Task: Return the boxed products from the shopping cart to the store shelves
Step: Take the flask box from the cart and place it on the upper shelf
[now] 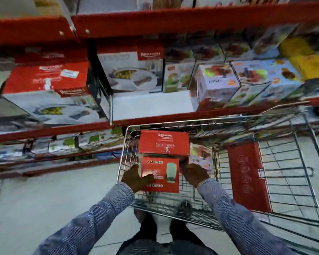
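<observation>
Both hands down inside the chrome wire shopping cart (291,144), clasping the nearer red cardboard box with a pale appliance printed on its top (160,173). Left hand (136,178) spread flat against the box's left edge, thumb lying across the top face; right hand (193,173) curled round the right edge, fingers tucked below and out of sight. Grip apparently closed from both sides, though contact underneath cannot be confirmed. Box resting flat at the cart's near end, long axis running away from the body toward the shelves, squarely between the two hands, neither clearly nearer. Just beyond and touching it, a second red box with white lettering (164,144); beside that on the right, a small white carton with colourful print (201,155), partly hidden by the right hand. Straight ahead and higher, an open white gap on the red steel shelf (151,105) beside matching boxed cookware, probably the destination, so lift up and forward. Lettering blurred; cart's right side cut off; lower shelf contents indistinct.
</observation>
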Motion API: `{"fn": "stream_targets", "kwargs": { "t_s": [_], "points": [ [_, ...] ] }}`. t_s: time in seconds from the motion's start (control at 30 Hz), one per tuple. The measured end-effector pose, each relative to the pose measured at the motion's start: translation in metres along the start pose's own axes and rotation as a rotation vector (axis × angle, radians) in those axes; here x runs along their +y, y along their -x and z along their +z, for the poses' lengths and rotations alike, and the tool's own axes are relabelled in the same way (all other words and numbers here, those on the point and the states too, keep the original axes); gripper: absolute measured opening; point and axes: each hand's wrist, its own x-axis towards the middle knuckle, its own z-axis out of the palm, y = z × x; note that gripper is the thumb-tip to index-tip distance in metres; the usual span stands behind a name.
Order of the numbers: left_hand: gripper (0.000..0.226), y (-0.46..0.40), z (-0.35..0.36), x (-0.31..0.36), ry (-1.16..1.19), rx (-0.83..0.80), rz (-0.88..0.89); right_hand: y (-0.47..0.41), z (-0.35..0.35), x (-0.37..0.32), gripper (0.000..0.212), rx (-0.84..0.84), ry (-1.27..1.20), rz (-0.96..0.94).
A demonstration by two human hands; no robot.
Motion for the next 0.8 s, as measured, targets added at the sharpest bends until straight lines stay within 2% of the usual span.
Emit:
{"fn": "stream_targets", "kwargs": {
  "t_s": [0.07,0.13,0.2,0.27,0.37,0.47,0.63,0.73,0.8],
  "points": [
    [0.069,-0.002,0.002,-0.001,0.076,-0.053,-0.154,-0.009,0.015,0.009,0.047,-0.111,-0.219,0.119],
    [0.074,-0.004,0.005,-0.006,0.161,-0.100,-0.230,-0.012,0.028,0.014,0.035,-0.180,-0.517,0.260],
    [0.059,-0.005,0.012,-0.008,0.218,-0.089,-0.198,-0.007,0.035,0.010,0.020,-0.180,-0.749,0.327],
    [0.040,0.004,0.014,-0.001,0.267,-0.076,-0.159,-0.007,0.039,0.010,0.015,-0.147,-0.828,0.296],
    [0.020,0.014,0.010,0.005,0.357,-0.079,-0.121,-0.001,0.036,0.012,0.020,-0.102,-0.792,0.184],
    [0.034,0.028,-0.002,0.009,0.433,-0.050,-0.070,0.020,0.018,0.003,0.020,-0.011,-0.849,0.133],
    [0.042,0.057,-0.034,0.023,0.548,0.060,0.023,0.052,-0.023,-0.016,0.025,0.137,-0.876,-0.037],
    [0.017,0.079,-0.054,0.043,0.559,0.140,0.135,0.075,-0.051,-0.035,0.020,0.214,-0.878,-0.170],
    [0.012,0.097,-0.069,0.058,0.555,0.199,0.208,0.090,-0.067,-0.046,0.014,0.259,-0.870,-0.266]
  ]
}}
